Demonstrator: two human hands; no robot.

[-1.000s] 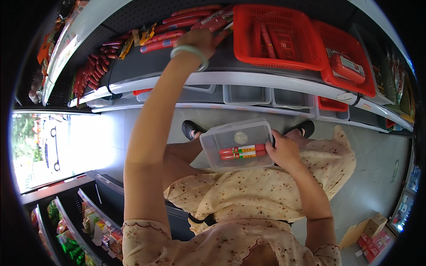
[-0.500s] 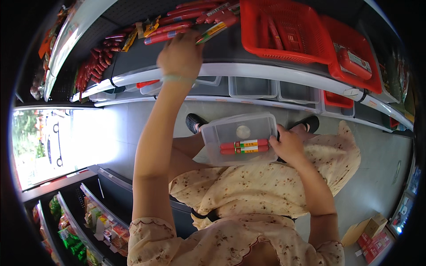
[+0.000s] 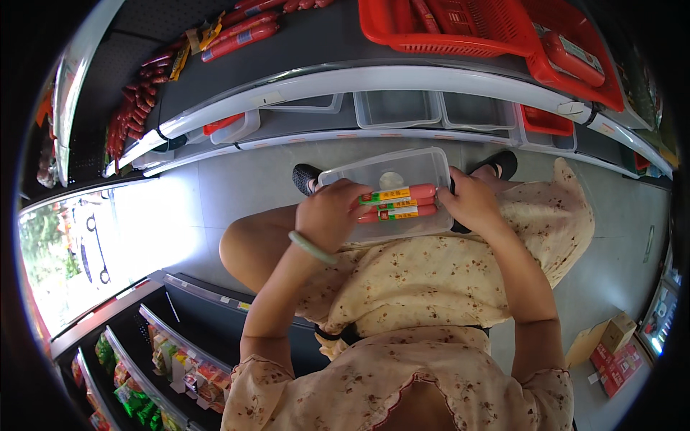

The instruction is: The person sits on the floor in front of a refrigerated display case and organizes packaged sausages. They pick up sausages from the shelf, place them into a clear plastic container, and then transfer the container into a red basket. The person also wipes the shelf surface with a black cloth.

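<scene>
A clear plastic tub rests over my lap, tilted a little. My right hand is closed on its right rim. My left hand, with a pale bangle at its wrist, reaches over the left side of the tub. Its fingers are closed round the left end of a pink sausage with a yellow and green label. Just below that one, two similar sausages lie side by side in the tub. The fingertips of my left hand are partly hidden.
Ahead, a dark shelf carries large sausages, bunches of small dark-red sausages and a red basket. Beneath stand clear bins. Snack racks are at lower left, an open cardboard box at lower right.
My left hand has come back from the shelf to the tub, bringing a sausage with it. My right hand keeps its hold on the tub. The view has shifted slightly.
</scene>
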